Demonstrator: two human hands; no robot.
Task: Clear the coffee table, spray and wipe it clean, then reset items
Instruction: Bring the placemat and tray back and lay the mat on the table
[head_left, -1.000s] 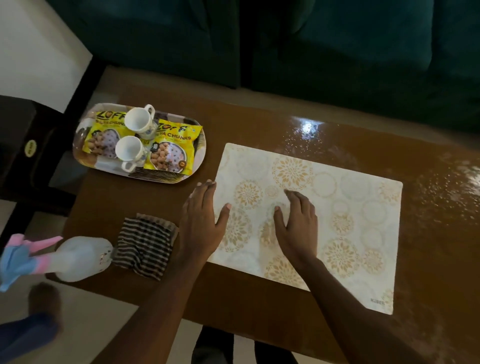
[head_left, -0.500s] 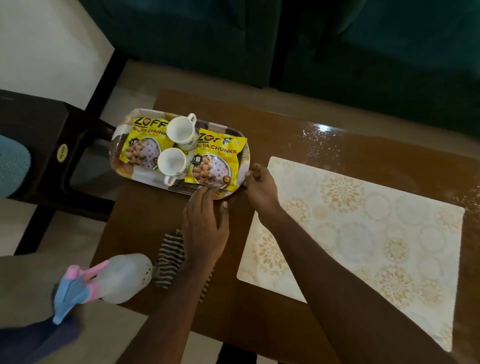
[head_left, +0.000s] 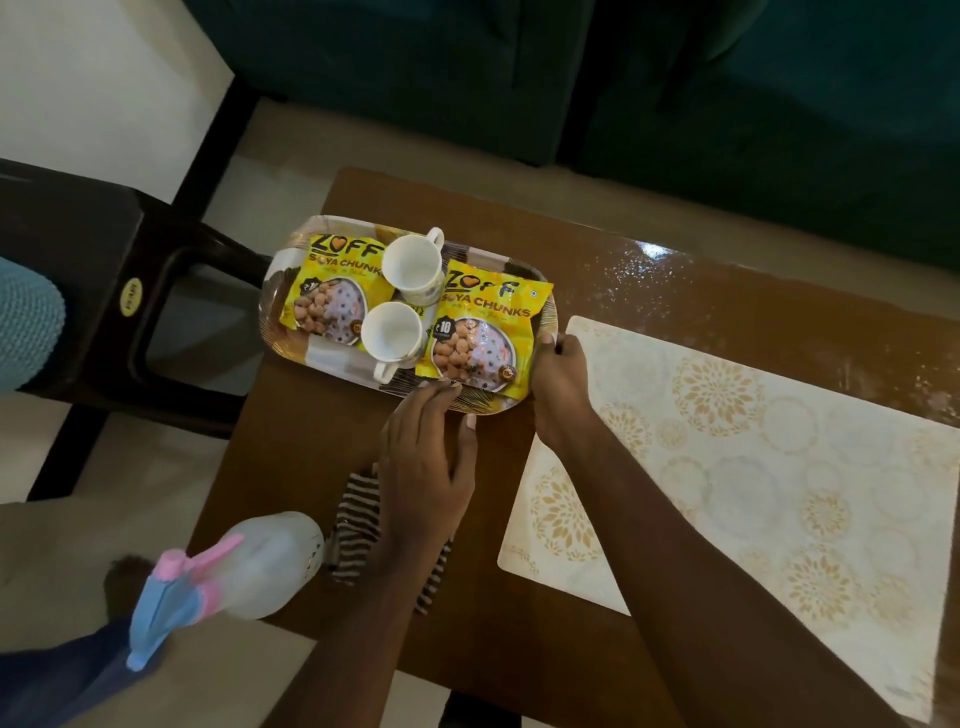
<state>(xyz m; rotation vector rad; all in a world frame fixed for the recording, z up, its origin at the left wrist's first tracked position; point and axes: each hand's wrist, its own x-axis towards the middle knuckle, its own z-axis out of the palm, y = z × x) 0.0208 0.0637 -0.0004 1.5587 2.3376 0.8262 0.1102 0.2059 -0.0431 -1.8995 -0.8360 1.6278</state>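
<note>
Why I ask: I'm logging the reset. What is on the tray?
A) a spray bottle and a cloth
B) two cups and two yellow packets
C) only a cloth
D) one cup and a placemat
B: two white cups stand on the tray and two yellow packets lie on it.

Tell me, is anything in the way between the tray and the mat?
Nothing visible is. The tray sits right beside the mat; only the right hand, gripping the tray's right rim, is between them.
</note>
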